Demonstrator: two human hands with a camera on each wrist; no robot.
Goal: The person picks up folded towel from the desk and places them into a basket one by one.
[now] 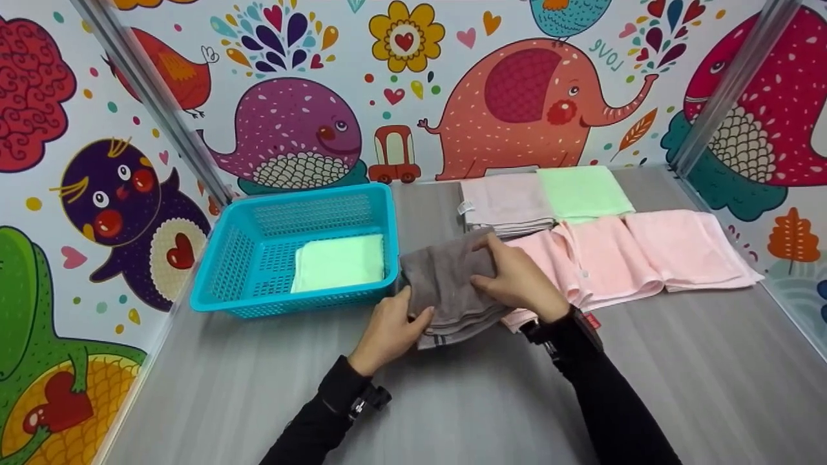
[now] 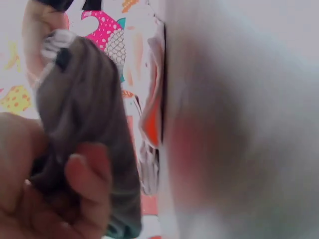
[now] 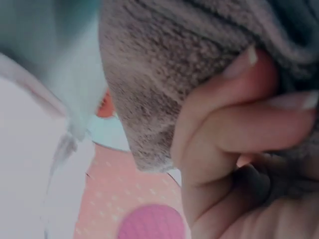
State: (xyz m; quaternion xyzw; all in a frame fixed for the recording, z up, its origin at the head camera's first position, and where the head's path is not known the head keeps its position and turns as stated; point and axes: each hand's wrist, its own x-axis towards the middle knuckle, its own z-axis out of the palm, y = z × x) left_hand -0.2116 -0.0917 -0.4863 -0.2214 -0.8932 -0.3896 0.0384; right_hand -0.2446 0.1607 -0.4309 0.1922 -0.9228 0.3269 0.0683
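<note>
Between both hands hangs a folded dark grey towel (image 1: 446, 278), lifted off the table beside the basket's right end. My left hand (image 1: 389, 330) grips its lower left edge, thumb on the near side. At the towel's right side my right hand (image 1: 522, 276) pinches the cloth. Curled fingers (image 3: 224, 124) press into the fuzzy grey fabric in the right wrist view. The left wrist view shows the left fingers (image 2: 89, 181) bent round the towel (image 2: 94, 104). A pale green folded towel (image 1: 339, 263) lies inside the blue plastic basket (image 1: 294, 298).
Behind the right hand lie a greyish-pink folded towel stack (image 1: 507, 199) and a light green folded towel (image 1: 585, 192). Pink towels (image 1: 685, 248) spread along the table's right side, close to the right forearm. Cartoon-printed panels (image 1: 439, 90) wall the back and sides.
</note>
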